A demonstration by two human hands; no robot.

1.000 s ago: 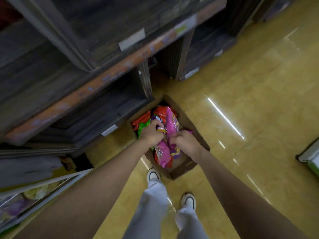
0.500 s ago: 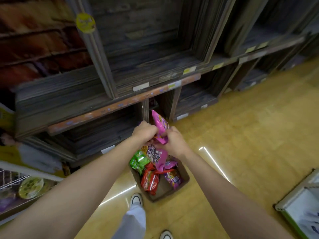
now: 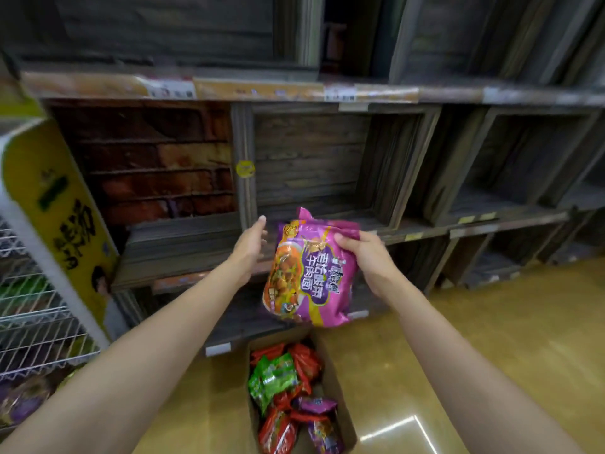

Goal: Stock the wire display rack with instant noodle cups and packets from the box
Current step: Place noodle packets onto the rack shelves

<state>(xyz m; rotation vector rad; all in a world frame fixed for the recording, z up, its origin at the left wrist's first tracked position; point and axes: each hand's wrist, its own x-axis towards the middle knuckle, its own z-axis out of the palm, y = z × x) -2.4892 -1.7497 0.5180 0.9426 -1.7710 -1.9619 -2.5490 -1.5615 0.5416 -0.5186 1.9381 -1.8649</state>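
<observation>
Lifted clear of the open brown cardboard box (image 3: 340,417) since half a second ago, the large purple multipack of instant noodles (image 3: 311,273) now hangs well above it, in front of the dark wooden crate-style shelving (image 3: 314,178), and both hands have risen with the view. Half a second ago both hands were bunched together on the pack just over the box; now they have parted. The right hand (image 3: 370,260) grips the pack by its upper right corner, thumb curled over the front face and fingers hidden behind it, so the pack dangles slightly tilted with its printed front toward the camera. The left hand (image 3: 250,245) has let go and hovers just beside the pack's left edge, fingers straight and relaxed, pointing up toward the shelf, touching nothing as far as can be seen.

On the glossy yellow floor (image 3: 491,339) below, the box stands upright against the foot of the shelving. It holds red noodle packets (image 3: 304,362), a green noodle packet (image 3: 271,378) lying on top of them, and small purple packets (image 3: 316,406) nearer the camera.

At the far left edge stands the white wire display rack (image 3: 36,326), its shelves blurred; something purple lies on its lower tier, too smeared to identify. A yellow printed side panel (image 3: 55,211) with dark lettering leans along the rack's right side, between it and the wooden shelving. Price labels run along the orange shelf edge (image 3: 255,88) above.
</observation>
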